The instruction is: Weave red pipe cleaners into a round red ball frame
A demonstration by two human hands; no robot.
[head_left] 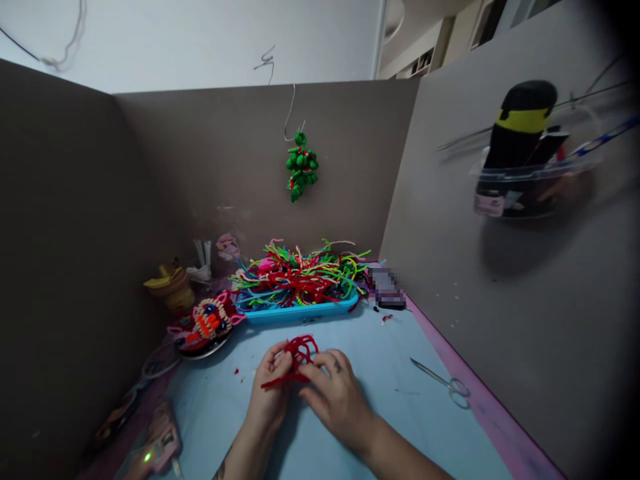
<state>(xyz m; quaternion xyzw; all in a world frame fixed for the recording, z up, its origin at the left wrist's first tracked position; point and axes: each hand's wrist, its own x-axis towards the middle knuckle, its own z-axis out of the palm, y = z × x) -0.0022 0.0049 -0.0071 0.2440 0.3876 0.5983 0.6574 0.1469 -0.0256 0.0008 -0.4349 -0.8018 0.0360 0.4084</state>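
Note:
Red fuzzy stems (302,348), bent into loops with one straight end pointing left, are held above the light blue table surface. My left hand (274,381) has its fingers curled round the left side of the loops. On the right side, my right hand (335,390) touches the stems with its fingertips, the fingers bent together. Behind the hands stands a blue tray (305,311) heaped with many coloured stems (300,273).
Scissors (443,381) lie at the right, a phone (386,288) behind them. At the left are a plate of finished figures (210,323), a yellow pot (173,288) and a pink glue gun (163,437). Grey panels (230,167) enclose the table; a green ornament (301,167) hangs behind.

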